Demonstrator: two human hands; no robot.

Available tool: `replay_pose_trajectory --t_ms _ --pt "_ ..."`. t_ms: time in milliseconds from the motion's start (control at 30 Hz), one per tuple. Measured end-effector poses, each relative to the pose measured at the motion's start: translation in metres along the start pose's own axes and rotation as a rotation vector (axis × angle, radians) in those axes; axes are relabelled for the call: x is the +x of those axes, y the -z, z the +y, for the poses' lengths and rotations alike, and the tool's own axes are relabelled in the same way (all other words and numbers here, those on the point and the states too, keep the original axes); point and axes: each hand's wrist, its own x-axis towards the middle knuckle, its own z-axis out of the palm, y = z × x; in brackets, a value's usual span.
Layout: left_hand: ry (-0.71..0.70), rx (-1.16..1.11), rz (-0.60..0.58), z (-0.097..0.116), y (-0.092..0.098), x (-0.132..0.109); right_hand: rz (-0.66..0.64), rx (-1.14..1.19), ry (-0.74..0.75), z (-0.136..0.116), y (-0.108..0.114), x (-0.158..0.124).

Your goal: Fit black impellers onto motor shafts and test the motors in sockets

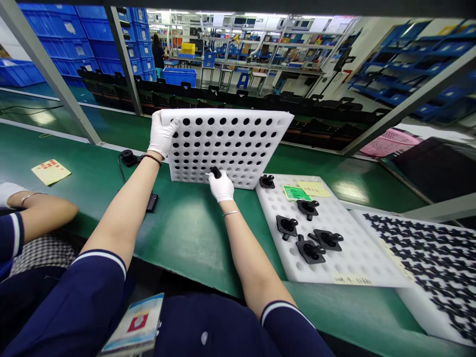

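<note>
A white foam tray (pixel 219 153) with rows of round holes stands tilted up on the green table. Most holes look black, those at the lower right pale; whether the black ones are filled I cannot tell. My left hand (pixel 162 135), in a white glove, grips the tray's upper left corner, thumb on the front face. Low in front of the tray, my gloved right hand (pixel 222 187) pinches a small black part (pixel 215 172), its shape mostly hidden by the fingers. To the right, a second foam tray (pixel 345 253) lies flat, bearing several black flanged fittings (pixel 287 226).
Further right, another white tray (pixel 424 302) carries many black pieces. A green card (pixel 296 193) lies beside a yellow note. Left are a black cable device (pixel 128 157), another yellow note (pixel 51 172) and a co-worker's arm (pixel 52 210). Metal posts frame the bench (pixel 178 238).
</note>
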Motion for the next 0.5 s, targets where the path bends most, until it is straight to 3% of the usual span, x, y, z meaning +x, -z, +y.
replay_pose_trajectory --t_ms 500 --pt "0.021 -0.041 -0.020 0.004 -0.004 -0.003 -0.008 0.022 0.003 -0.028 -0.029 -0.013"
